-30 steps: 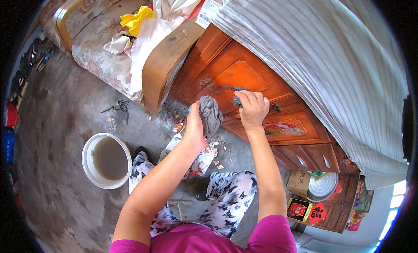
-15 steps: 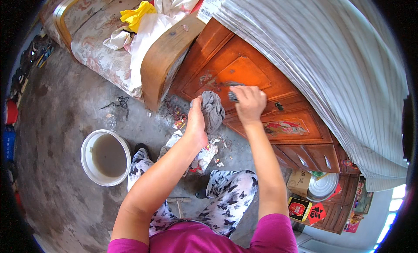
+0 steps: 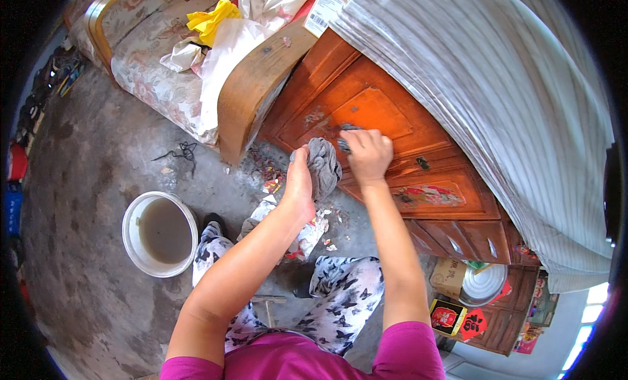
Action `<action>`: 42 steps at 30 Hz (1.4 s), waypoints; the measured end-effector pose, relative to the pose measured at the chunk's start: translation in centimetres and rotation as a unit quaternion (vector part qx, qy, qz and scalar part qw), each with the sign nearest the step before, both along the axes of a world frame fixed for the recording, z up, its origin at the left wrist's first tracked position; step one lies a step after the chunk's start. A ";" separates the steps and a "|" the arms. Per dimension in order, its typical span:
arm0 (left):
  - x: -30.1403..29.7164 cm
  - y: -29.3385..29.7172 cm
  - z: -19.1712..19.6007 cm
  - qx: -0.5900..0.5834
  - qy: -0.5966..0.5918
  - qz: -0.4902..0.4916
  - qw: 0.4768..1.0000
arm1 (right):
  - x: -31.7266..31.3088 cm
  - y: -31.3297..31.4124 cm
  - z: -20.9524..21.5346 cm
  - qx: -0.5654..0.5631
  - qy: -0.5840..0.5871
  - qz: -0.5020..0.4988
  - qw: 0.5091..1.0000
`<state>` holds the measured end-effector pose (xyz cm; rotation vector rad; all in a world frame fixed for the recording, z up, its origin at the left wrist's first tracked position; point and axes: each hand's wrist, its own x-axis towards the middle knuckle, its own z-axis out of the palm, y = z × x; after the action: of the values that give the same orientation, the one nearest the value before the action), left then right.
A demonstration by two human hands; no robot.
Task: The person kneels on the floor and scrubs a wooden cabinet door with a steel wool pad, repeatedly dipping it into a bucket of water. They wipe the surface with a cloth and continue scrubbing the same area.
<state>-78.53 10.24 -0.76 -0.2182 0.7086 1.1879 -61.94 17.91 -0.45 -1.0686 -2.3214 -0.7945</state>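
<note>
My left hand [image 3: 301, 181] is closed on a bunched grey cloth [image 3: 324, 169], held up before the orange-brown wooden cabinet [image 3: 386, 108]. Against the cabinet door, my right hand [image 3: 370, 155] grips a dark grey scouring pad [image 3: 345, 144]. Its fingers are curled over most of the pad, so its full shape is hidden. Worn, pale patches mark the door left of the right hand. A lower panel bears scraps of a torn coloured picture [image 3: 428, 195].
A white bucket [image 3: 128, 235] of murky water stands on the concrete floor at left. Paper scraps [image 3: 313, 233] lie between my feet and the cabinet. A sofa with a wooden arm [image 3: 252, 86] stands at the far left. Striped cloth [image 3: 497, 86] drapes over the cabinet.
My right hand has shifted slightly left along the door with the scouring pad. The left hand still holds the cloth in nearly the same place.
</note>
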 end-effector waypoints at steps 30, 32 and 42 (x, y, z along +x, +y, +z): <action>-1.1 0.4 -3.1 -0.017 0.071 0.001 0.997 | -1.3 1.8 -2.7 0.006 0.010 -0.013 1.000; -0.4 0.6 -3.5 0.024 0.083 -0.005 0.996 | -2.1 3.3 -5.5 0.006 -0.026 -0.001 1.000; -2.3 0.8 -5.0 0.003 0.035 -0.026 0.999 | -1.8 1.5 -0.8 0.039 0.011 -0.048 0.998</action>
<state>-80.85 11.07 -5.77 -0.1525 0.7680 1.1527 -63.75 19.40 -1.26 -1.1557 -2.2163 -0.8984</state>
